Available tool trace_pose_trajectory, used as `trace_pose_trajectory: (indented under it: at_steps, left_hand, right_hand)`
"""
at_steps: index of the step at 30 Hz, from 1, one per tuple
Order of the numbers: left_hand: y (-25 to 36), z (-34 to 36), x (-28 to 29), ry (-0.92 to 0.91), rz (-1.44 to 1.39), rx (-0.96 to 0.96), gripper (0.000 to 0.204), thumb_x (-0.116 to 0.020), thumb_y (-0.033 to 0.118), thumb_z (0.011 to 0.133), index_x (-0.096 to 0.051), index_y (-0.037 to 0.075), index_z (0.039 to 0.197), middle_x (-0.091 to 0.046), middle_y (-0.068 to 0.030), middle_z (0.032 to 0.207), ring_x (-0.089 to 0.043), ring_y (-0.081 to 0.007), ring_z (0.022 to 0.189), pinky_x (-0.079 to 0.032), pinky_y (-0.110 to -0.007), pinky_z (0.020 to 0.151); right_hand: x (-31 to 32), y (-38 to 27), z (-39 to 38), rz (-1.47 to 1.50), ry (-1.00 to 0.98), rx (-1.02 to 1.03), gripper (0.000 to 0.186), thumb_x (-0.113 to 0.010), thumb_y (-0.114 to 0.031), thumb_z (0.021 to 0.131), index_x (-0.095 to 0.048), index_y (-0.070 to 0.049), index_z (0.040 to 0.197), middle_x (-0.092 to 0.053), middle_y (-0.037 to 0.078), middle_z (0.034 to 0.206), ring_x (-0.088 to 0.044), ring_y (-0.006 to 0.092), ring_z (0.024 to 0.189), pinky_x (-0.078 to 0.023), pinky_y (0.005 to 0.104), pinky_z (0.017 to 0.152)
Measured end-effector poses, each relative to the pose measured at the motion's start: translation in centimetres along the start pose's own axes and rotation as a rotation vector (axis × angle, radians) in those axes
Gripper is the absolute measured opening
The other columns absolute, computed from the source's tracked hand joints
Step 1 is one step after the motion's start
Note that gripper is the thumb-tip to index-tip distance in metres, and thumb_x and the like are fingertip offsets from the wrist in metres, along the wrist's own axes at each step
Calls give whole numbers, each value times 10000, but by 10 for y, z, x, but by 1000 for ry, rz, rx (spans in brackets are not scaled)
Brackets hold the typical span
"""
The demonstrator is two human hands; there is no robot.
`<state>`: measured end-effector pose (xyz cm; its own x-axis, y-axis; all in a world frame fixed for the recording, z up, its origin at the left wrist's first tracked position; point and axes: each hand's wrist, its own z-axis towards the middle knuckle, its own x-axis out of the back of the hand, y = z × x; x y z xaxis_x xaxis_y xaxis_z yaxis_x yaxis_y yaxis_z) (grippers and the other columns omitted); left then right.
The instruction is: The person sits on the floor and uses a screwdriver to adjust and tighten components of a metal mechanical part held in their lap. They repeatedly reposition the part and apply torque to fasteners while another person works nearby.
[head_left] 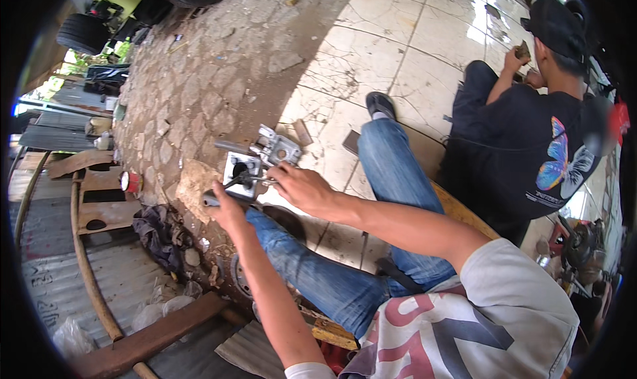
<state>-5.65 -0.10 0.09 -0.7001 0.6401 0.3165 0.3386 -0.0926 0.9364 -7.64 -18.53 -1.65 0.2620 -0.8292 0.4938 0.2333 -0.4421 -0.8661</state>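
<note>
My left hand point(229, 210) is closed around a dark, rounded bar or handle point(211, 198) beside a silver metal housing point(233, 161). The housing has a dark, hollow middle. From the other side, my right hand point(305, 188) pinches the end of a thin metal rod point(263, 180), which runs to a black piece point(244, 178) over the housing. Just beyond my right fingers lies a silver bracket-like metal part point(282, 150) with a round hole. A grey tube point(232, 147) sticks out to its left. How these parts join is too small to make out.
A person in a black shirt point(531, 153) sits at the right, holding a small object. Cracked white tiles point(361, 54) meet stony ground point(192, 80). Dark cloth point(159, 236), a red-and-white tin point(131, 182) and corrugated sheets lie left. A wheeled vehicle's tyre point(83, 34) stands far left.
</note>
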Motion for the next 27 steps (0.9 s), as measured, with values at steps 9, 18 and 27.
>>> trace_pose_trajectory:
  at_steps: [9,18,27]
  left_hand:
    - [18,-17,-3,-23,-2,-1,937,-661,462,872,-161,-60,1467,-421,-301,1372,-552,-351,1157,-502,-415,916]
    - [-2,-1,-7,19,-125,-81,752,-707,439,859,-385,-50,1331,-544,-176,1243,-585,-233,1057,-503,-366,878]
    - [-7,-13,0,-44,-220,-110,854,-608,535,896,-246,-28,1427,-433,-207,1372,-530,-294,1168,-479,-413,944]
  right_hand:
    - [1,-6,6,8,156,145,308,-546,-53,889,-547,-89,1194,-600,159,961,-657,304,676,-573,414,561]
    - [22,-3,2,-64,-29,50,414,-537,-64,911,-515,-130,1319,-633,215,1022,-661,339,735,-572,425,654]
    - [7,-3,-4,-106,31,170,406,-576,-78,881,-570,-133,1284,-641,196,967,-659,357,688,-563,407,588]
